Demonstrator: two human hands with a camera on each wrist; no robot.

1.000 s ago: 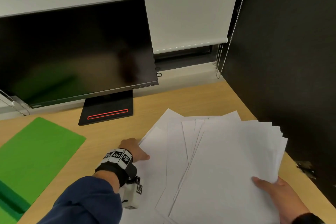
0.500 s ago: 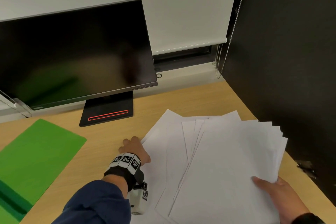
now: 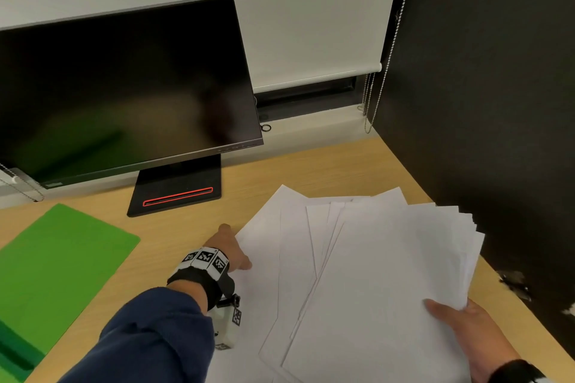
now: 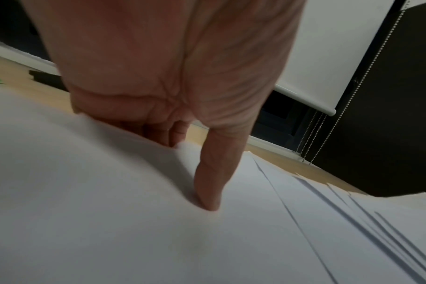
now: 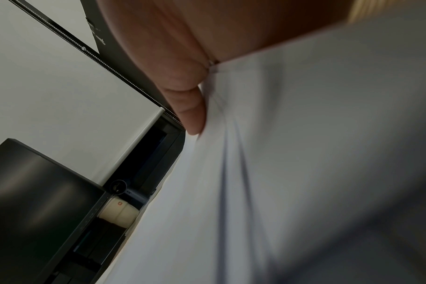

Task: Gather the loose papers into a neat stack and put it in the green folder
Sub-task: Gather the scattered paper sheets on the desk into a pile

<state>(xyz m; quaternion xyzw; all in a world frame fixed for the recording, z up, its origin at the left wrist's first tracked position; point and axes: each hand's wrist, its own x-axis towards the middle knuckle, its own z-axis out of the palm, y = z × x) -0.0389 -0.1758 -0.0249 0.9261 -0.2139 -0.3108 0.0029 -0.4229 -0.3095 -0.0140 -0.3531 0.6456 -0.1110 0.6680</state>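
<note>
Over the last second the left hand (image 3: 228,247) has slid a little toward six o'clock along the left edge of the papers (image 3: 373,274), while the right hand (image 3: 466,329) has stayed at their lower right corner. The sheets lie fanned on the desk (image 3: 311,171) at about four o'clock in the head view, corners splayed toward one o'clock, far from squared. The green folder (image 3: 56,264) lies flat at nine o'clock, well apart from them.

Thin sheets like these look light, floppy and slick on one another, so I judge they are best taken by opposite edges and tapped square, not pinched at one corner.

The left forearm reaches in from six o'clock; its thumb presses on the top of a sheet and the fingers tuck under that edge, pinching it. The right hand grips several sheets, thumb on top, its other fingers hidden beneath.
</note>
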